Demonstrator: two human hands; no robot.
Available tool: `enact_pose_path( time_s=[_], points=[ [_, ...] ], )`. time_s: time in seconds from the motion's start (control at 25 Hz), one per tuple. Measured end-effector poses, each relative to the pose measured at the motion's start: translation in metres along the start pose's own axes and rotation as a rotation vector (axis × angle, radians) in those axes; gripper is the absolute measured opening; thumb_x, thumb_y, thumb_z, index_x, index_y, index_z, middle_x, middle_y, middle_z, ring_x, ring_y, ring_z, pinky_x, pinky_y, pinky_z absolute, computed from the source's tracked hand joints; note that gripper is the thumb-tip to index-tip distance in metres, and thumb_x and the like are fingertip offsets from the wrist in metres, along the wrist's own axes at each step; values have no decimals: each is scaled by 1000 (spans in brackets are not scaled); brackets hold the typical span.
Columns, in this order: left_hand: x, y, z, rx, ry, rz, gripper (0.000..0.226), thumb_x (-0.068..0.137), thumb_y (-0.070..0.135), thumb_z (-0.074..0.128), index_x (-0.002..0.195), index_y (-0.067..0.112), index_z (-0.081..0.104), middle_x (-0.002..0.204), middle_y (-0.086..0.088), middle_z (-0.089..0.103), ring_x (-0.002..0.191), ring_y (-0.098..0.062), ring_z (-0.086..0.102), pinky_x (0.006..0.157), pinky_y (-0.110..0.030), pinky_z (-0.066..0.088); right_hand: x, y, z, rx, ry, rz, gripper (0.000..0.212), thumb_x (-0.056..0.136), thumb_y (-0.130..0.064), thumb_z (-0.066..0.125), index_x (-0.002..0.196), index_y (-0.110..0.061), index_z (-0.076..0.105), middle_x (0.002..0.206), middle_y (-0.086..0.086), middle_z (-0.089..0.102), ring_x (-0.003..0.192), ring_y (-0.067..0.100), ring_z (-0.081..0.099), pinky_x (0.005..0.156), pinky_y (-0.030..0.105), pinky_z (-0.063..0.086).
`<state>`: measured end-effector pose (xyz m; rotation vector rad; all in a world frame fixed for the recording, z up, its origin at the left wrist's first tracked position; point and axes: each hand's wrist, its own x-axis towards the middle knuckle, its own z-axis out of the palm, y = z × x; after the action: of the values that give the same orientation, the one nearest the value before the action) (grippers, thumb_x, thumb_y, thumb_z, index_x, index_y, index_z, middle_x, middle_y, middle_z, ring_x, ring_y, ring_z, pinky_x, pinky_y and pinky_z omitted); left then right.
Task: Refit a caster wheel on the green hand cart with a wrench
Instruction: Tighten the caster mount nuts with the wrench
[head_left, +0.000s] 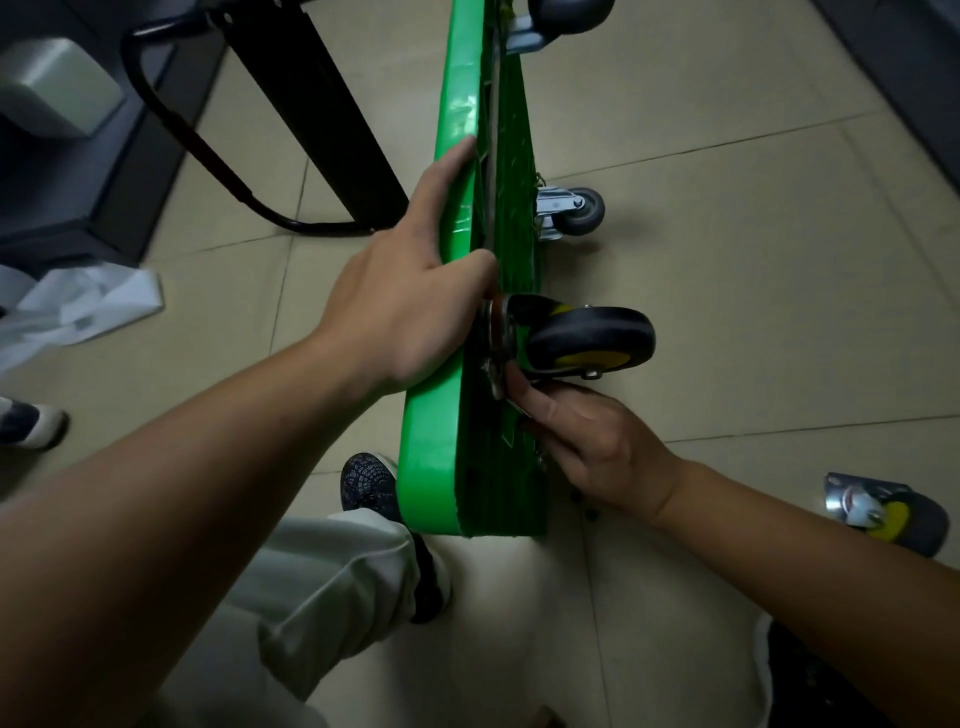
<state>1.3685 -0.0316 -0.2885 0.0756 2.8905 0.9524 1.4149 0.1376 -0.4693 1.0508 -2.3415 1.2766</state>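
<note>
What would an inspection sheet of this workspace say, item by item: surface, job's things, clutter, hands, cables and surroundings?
surface: beige tiled floor, seams visible.
job's things: green cart stands on its long edge; black caster with a yellow hub sits against its underside; grey caster is mounted farther along.
clutter: loose caster on the floor at right; white bag at left; small dark bits near the cart's end.
hands: left hand grips the cart's upper edge; right hand has fingers at the black caster's mount plate, grip unclear.
cables: nothing seen.
surroundings: black bent tube and dark furniture at left.
</note>
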Motion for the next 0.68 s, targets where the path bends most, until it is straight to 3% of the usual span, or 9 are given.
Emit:
enact_pose_path(
  time_s=[0.16, 0.24, 0.32, 0.4, 0.44, 0.48, 0.56, 0.68],
  points=[
    [2, 1, 1, 24, 10, -5, 79, 92, 29, 56, 151, 60, 14, 98, 9, 65, 77, -23, 67, 74, -45, 57, -10, -36, -8, 64, 36, 116, 62, 99, -8, 55, 154, -9, 28, 90, 12, 63, 75, 23, 60, 77, 30, 55],
    [2, 1, 1, 28, 10, -12, 78, 93, 29, 54, 152, 59, 13, 95, 6, 65, 73, -23, 66, 68, -39, 54, -11, -65, -10, 164, 5, 248, 63, 99, -9, 56, 156, -14, 29, 113, 9, 69, 96, 19, 67, 90, 19, 50],
    [1, 2, 1, 28, 7, -25, 78, 92, 30, 53, 152, 59, 12, 93, 5, 64, 72, -24, 66, 63, -37, 51, -8, -84, -14, 216, -7, 349, 65, 99, -6, 55, 157, -18, 28, 131, -10, 63, 115, 2, 61, 99, 11, 41],
    [0, 2, 2, 19, 7, -23, 80, 86, 35, 51, 151, 61, 12, 99, -1, 65, 76, -29, 66, 68, -43, 55, -6, -88, -23, 192, 5, 391, 65, 100, -6, 55, 157, -22, 29, 117, -38, 55, 99, -16, 57, 89, 9, 44],
    [0, 2, 2, 14, 5, -21, 81, 84, 36, 50, 150, 61, 12, 102, -4, 65, 78, -30, 66, 71, -46, 57, -5, -89, -27, 180, -1, 402, 65, 100, -8, 54, 157, -26, 28, 104, -45, 52, 87, -15, 57, 84, 9, 41],
    [-1, 2, 2, 8, 1, -20, 81, 82, 36, 50, 150, 62, 12, 106, -5, 65, 79, -31, 66, 73, -47, 57, -4, -92, -31, 179, -8, 410, 64, 102, -11, 53, 157, -31, 28, 92, -47, 53, 76, -10, 60, 85, 14, 53],
    [0, 0, 2, 0, -1, -22, 82, 79, 38, 49, 149, 63, 12, 111, -6, 65, 82, -31, 67, 75, -48, 58, -3, -102, -33, 235, -9, 467, 60, 103, -18, 51, 154, -42, 29, 74, -33, 60, 61, 4, 63, 71, 30, 60],
    [-1, -3, -1, -15, -9, -33, 82, 77, 40, 48, 146, 66, 12, 114, -7, 65, 85, -32, 67, 77, -49, 58, 1, -118, -29, 379, -23, 600, 60, 104, -21, 50, 148, -57, 30, 60, -1, 56, 51, 17, 61, 62, 41, 61]
  ],
)
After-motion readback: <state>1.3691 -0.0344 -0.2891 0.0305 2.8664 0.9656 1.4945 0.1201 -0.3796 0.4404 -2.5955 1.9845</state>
